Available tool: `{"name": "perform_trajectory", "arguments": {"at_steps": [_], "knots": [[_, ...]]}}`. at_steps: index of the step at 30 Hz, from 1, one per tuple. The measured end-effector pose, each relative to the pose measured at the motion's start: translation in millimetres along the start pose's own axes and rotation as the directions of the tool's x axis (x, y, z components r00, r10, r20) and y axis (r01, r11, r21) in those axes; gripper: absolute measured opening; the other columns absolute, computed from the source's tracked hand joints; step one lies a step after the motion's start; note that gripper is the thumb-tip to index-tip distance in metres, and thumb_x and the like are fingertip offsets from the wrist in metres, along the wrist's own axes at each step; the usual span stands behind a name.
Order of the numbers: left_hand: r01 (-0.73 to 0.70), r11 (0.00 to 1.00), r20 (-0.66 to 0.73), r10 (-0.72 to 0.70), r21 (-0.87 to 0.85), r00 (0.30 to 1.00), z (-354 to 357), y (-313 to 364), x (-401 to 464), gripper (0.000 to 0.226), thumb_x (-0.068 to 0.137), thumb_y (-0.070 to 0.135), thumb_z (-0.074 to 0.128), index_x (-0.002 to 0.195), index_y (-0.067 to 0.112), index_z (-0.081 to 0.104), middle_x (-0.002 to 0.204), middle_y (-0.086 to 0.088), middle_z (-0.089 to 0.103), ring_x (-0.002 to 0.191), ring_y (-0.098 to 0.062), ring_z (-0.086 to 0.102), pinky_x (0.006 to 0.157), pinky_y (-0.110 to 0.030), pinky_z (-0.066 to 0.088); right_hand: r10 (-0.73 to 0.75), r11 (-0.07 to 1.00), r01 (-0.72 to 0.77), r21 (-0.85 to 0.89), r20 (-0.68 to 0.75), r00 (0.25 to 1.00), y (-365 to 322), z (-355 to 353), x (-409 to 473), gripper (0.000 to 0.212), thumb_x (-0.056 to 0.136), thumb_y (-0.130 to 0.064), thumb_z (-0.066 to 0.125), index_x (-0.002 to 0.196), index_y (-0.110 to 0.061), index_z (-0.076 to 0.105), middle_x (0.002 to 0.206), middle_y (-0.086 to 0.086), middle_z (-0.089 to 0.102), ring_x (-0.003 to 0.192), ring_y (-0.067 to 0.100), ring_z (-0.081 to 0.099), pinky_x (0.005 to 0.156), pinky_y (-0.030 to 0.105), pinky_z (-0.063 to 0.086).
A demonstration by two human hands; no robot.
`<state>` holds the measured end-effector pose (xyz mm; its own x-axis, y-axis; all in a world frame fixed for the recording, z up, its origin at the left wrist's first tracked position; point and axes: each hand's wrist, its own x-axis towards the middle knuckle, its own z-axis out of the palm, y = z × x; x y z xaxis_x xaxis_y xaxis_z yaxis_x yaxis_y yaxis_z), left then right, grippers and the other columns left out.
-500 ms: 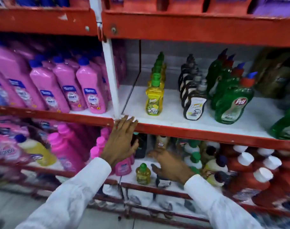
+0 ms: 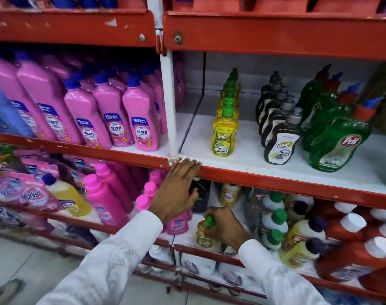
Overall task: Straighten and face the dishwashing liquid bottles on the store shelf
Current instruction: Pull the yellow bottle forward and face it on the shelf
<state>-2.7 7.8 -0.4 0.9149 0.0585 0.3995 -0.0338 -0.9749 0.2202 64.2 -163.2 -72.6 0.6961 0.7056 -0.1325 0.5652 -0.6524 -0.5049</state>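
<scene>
Our right hand (image 2: 226, 227) fingers wrap the small yellow green-capped plastic bottle (image 2: 204, 235); our left hand (image 2: 174, 190) fingers rest spread on the red metal shelf edge (image 2: 275, 179).

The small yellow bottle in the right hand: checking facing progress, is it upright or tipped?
Upright: the small yellow bottle stands with its green cap pointing up, gripped by the right hand.

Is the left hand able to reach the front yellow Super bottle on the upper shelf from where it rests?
Probably yes. The left hand rests on the red shelf edge, and the white shelf between it and the yellow Super bottle is bare.
</scene>
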Motion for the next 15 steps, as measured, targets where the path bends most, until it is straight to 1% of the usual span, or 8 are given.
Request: {"name": "perform_trajectory", "arguments": {"at_steps": [2,4,7,9,11,12,15], "knots": [[-0.001,1.0,-0.019,0.001,-0.018,1.0,0.8,-0.5,0.5,0.069,0.082,0.021,0.061,0.145,0.015,0.033,0.147,-0.009,0.042,0.14,-0.025,0.031,0.12,-0.046,0.02,-0.028,0.997,0.033,0.07,-0.078,0.997,-6.8,-25.2,-9.3,0.041,0.067,-0.02,0.08,0.107,-0.021,0.069,0.103,0.002,0.074,0.09,0.018,0.068,0.081,0.026,0.054],[0.004,0.999,-0.033,-0.005,-0.037,0.999,2.5,-0.8,0.7,0.068,0.082,0.018,0.063,0.144,0.015,0.035,0.145,-0.008,0.044,0.139,-0.025,0.033,0.12,-0.046,0.021,-0.031,0.991,0.053,0.125,-0.172,0.985,-18.0,-60.2,-20.3,0.046,0.061,-0.021,0.084,0.105,-0.026,0.069,0.1,-0.003,0.074,0.088,0.013,0.068,0.083,0.028,0.058],[0.004,0.999,-0.064,-0.007,-0.05,0.998,4.7,-1.3,1.6,0.068,0.08,0.017,0.064,0.142,0.017,0.037,0.142,-0.007,0.048,0.136,-0.025,0.036,0.119,-0.046,0.024,-0.055,0.976,0.114,0.183,-0.303,0.952,-38.4,-118.9,-34.4,0.05,0.057,-0.021,0.084,0.104,-0.027,0.07,0.096,-0.007,0.075,0.081,0.009,0.071,0.078,0.026,0.061],[0.014,0.999,-0.079,-0.018,-0.051,0.997,5.1,-0.2,1.8,0.066,0.08,0.017,0.065,0.141,0.017,0.039,0.14,-0.006,0.049,0.135,-0.024,0.037,0.118,-0.046,0.027,-0.078,0.961,0.175,0.215,-0.397,0.915,-53.1,-157.2,-40.1,0.049,0.057,-0.019,0.084,0.104,-0.025,0.071,0.092,-0.006,0.077,0.073,0.004,0.07,0.072,0.021,0.059],[0.023,0.998,-0.084,-0.027,-0.052,0.996,4.9,1.2,2.2,0.065,0.08,0.018,0.065,0.14,0.017,0.04,0.138,-0.006,0.05,0.134,-0.024,0.038,0.116,-0.047,0.03,-0.096,0.949,0.224,0.223,-0.472,0.876,-66.5,-191.3,-40.1,0.046,0.058,-0.018,0.084,0.102,-0.023,0.072,0.086,-0.007,0.077,0.063,-0.001,0.065,0.067,0.014,0.053],[0.025,0.998,-0.087,-0.029,-0.054,0.996,4.1,1.8,2.7,0.064,0.08,0.019,0.065,0.14,0.017,0.04,0.138,-0.006,0.051,0.134,-0.024,0.038,0.115,-0.047,0.031,-0.104,0.945,0.242,0.221,-0.499,0.861,-71.5,-205.6,-37.8,0.045,0.058,-0.018,0.084,0.101,-0.022,0.072,0.084,-0.008,0.077,0.061,-0.002,0.065,0.065,0.013,0.052],[0.033,0.998,-0.089,-0.038,-0.059,0.995,1.8,2.4,2.8,0.063,0.081,0.02,0.064,0.14,0.017,0.04,0.137,-0.007,0.051,0.133,-0.025,0.04,0.114,-0.047,0.033,-0.118,0.936,0.274,0.222,-0.537,0.836,-80.4,-234.6,-26.8,0.043,0.06,-0.019,0.086,0.101,-0.021,0.073,0.084,-0.008,0.078,0.067,-0.001,0.071,0.064,0.015,0.056]]}}
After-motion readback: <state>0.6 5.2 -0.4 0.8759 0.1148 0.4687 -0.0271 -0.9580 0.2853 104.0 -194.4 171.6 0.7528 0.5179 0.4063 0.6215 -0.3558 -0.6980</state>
